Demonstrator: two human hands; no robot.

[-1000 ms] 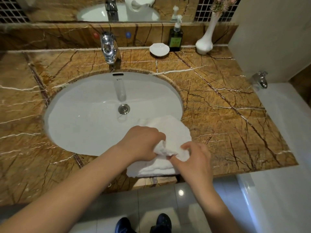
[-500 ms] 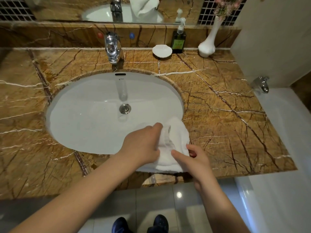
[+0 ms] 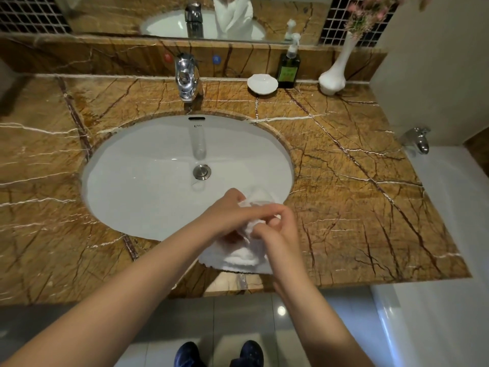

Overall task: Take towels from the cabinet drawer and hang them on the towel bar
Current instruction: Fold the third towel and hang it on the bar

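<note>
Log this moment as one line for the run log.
stage: handling towel at counter | left hand: gripping white towel | right hand: gripping it | towel: front counter edge by sink | towel bar: not visible

Right hand [image 3: 277, 234] closed in, towel [image 3: 238, 256] bunched tighter.

A white folded towel [image 3: 242, 256] lies bunched on the counter's front edge, overlapping the sink rim.

One head-worn wide-angle view looks steeply down from close above the brown veined marble counter [image 3: 357, 197], facing the wall mirror [image 3: 158, 17].
</note>
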